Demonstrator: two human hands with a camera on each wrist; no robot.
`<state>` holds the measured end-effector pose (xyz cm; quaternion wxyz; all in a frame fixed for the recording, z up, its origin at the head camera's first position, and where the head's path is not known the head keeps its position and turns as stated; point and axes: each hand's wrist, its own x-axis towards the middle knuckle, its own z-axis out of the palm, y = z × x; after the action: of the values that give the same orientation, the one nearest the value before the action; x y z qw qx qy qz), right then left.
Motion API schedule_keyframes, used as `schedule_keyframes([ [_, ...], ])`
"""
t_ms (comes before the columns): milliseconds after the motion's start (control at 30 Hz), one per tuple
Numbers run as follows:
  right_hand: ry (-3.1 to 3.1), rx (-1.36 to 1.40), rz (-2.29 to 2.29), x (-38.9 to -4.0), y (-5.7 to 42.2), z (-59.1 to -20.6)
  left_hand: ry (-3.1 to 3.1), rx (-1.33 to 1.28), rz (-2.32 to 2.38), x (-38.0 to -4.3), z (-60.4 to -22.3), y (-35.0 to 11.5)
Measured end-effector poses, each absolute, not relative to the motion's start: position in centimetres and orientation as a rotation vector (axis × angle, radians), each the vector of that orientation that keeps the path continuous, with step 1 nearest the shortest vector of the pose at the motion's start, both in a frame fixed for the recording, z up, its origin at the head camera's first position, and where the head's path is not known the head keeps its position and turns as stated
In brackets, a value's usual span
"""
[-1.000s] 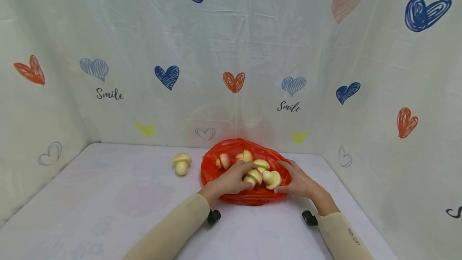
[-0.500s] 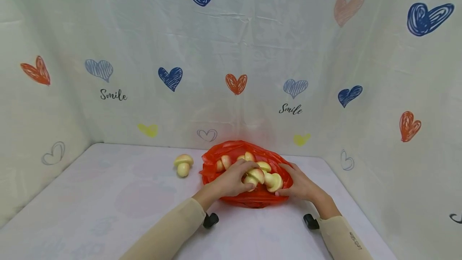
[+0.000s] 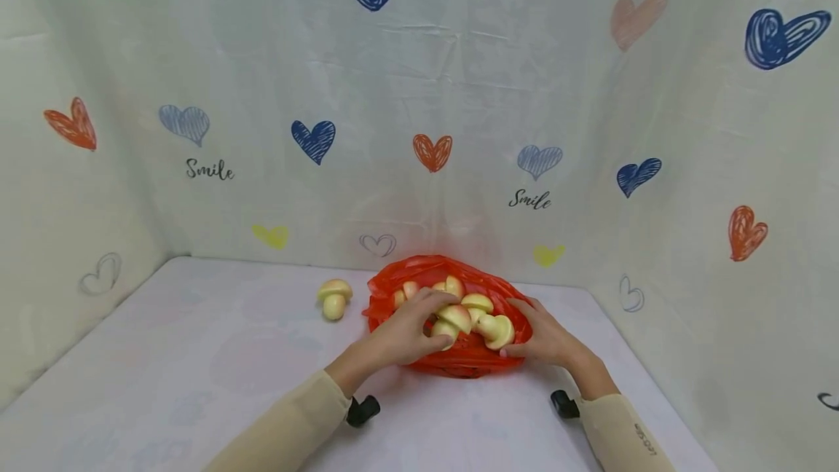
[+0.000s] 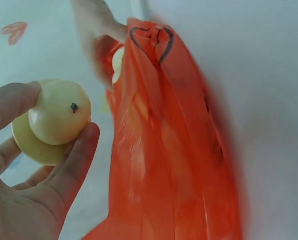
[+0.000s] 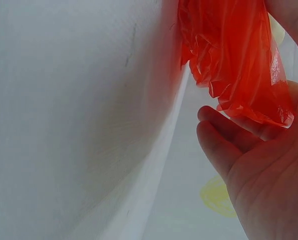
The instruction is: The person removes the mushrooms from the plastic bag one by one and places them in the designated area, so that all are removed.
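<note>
My left hand [image 3: 401,332] holds a mushroom [image 3: 454,320] with a pale yellow stem and pink-tinged cap, above the near left part of the red plastic bag [image 3: 459,366]. In the left wrist view, thumb and fingertips pinch the mushroom [image 4: 59,112] with its stem end toward the camera, apart from the bag [image 4: 161,145]. More mushrooms [image 3: 496,331] lie in the bag's mouth. At the bag's right side, my right hand [image 3: 544,332] holds the rim, thumb near and fingers far. The right wrist view shows red film [image 5: 233,55] against that hand [image 5: 273,185].
A single mushroom [image 3: 334,299] stands on the white-covered table [image 3: 262,355], left of the bag. Behind the table hangs a pale curtain [image 3: 367,79] printed with hearts. Black wrist devices [image 3: 363,411] sit under both sleeves.
My left hand has drawn left and slightly nearer with the mushroom, away from the others in the bag. My right hand stays at the bag's right side.
</note>
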<state>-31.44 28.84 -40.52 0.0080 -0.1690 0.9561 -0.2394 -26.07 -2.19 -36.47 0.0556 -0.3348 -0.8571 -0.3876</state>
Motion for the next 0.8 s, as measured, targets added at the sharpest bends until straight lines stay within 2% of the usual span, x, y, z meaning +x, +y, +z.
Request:
schedule_keyframes([
  [800,2.991,-0.547,-0.733,-31.5,28.6,-40.4,-2.419,-0.871,-1.364,-25.0,-35.4,-10.6],
])
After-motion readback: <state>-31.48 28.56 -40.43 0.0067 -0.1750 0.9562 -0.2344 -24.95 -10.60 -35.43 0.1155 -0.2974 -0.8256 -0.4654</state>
